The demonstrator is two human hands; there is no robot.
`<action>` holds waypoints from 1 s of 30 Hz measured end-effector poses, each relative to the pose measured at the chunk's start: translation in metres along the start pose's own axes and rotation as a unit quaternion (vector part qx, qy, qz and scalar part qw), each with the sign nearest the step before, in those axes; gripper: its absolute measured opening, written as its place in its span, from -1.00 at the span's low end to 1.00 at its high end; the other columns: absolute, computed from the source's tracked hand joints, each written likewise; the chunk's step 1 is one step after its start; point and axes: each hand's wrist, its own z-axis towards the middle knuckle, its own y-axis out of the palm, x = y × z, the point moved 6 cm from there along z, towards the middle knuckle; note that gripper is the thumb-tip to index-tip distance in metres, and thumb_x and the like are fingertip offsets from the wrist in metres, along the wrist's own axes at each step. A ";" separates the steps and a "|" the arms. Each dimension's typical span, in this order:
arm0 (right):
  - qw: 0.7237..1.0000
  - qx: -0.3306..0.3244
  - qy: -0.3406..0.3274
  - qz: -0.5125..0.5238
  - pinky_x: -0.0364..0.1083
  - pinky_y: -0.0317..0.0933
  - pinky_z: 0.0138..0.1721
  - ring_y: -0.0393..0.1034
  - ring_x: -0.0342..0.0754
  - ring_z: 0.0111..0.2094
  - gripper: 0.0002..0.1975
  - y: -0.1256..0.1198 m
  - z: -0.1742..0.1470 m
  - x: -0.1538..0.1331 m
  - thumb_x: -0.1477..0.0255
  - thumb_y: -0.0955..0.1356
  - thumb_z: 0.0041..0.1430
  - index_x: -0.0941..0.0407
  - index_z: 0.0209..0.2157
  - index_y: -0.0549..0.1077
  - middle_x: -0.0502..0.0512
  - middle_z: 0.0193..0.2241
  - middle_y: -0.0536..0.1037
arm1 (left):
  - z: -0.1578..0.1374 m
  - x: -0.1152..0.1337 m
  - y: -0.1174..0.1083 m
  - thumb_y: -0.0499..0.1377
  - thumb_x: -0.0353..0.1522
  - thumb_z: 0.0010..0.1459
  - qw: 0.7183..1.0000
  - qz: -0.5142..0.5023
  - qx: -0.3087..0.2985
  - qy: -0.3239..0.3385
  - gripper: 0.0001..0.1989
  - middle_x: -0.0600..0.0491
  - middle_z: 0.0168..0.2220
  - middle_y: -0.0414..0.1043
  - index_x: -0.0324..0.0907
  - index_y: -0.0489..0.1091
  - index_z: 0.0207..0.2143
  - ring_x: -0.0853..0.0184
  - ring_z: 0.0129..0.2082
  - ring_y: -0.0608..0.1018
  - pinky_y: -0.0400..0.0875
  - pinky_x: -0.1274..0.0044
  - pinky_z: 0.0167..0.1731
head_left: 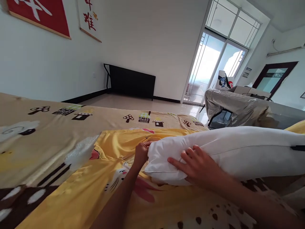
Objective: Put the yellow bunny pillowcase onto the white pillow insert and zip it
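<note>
A plump white pillow [243,152] stretches from the middle of the head view to the right edge, its near end over a yellow pillowcase [116,144] with a cartoon animal print. My left hand [141,154] is closed at the pillow's left end, pinching the pillowcase edge; its fingertips are partly hidden by the pillow. Lying across the top of the pillow, my right hand [199,167] grips it with curled fingers, the thumb pointing left. The pillowcase spreads flat beneath both forearms.
Under everything lies a beige blanket [109,116] with mushroom, house and sheep prints. A folded black table [132,82] leans against the far wall. Furniture under plastic sheeting [238,103] stands at the right, near a glass sliding door [209,63]. Scrolls hang on the left wall.
</note>
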 end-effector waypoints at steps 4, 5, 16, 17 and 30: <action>0.998 0.041 -0.025 -0.033 0.25 0.01 0.03 0.25 0.18 -0.05 -0.51 0.010 -0.010 -0.008 0.33 0.23 0.24 0.10 0.19 0.21 0.25 -0.05 0.39 | 0.002 -0.014 -0.005 0.05 -0.27 -0.09 0.998 0.035 0.024 -0.039 -0.56 -0.02 -0.30 0.57 -0.27 0.56 -0.23 0.16 -0.32 0.57 0.35 0.57 -0.41; 0.998 0.039 -0.038 -0.023 0.27 0.02 0.03 0.25 0.19 -0.04 -0.51 0.014 -0.012 -0.011 0.28 0.22 0.25 0.09 0.19 0.20 0.26 -0.04 0.39 | 0.003 -0.016 -0.006 0.06 -0.28 -0.09 0.997 0.048 0.028 -0.045 -0.57 -0.02 -0.28 0.57 -0.26 0.55 -0.21 0.16 -0.30 0.57 0.35 0.57 -0.41; 0.998 0.022 -0.065 -0.012 0.21 0.14 -0.05 0.32 0.12 -0.10 -0.54 0.065 -0.005 -0.032 0.50 0.12 0.29 0.12 0.21 0.12 0.26 -0.09 0.43 | -0.005 -0.017 -0.014 0.05 -0.28 0.04 0.978 0.197 0.039 -0.061 -0.65 -0.14 -0.35 0.56 -0.16 0.55 -0.21 0.12 -0.31 0.57 0.30 0.46 -0.30; 0.998 0.022 -0.066 -0.012 0.20 0.14 -0.07 0.33 0.11 -0.13 -0.55 0.067 -0.002 -0.030 0.51 0.12 0.29 0.13 0.21 0.13 0.26 -0.11 0.43 | -0.004 -0.019 -0.013 0.05 -0.29 0.04 0.980 0.190 0.029 -0.056 -0.65 -0.11 -0.34 0.56 -0.15 0.55 -0.21 0.14 -0.31 0.57 0.31 0.48 -0.31; 0.997 -0.021 -0.070 0.017 -0.04 0.09 -0.30 0.30 -0.04 -0.28 -0.73 0.069 0.038 0.047 0.54 0.15 0.31 0.07 -0.11 0.40 0.11 -0.29 0.47 | -0.008 0.044 -0.047 -0.07 -0.44 0.02 0.986 0.083 0.141 0.040 -0.61 -0.01 -0.19 0.54 -0.22 0.49 -0.19 0.30 -0.18 0.56 0.41 0.52 -0.11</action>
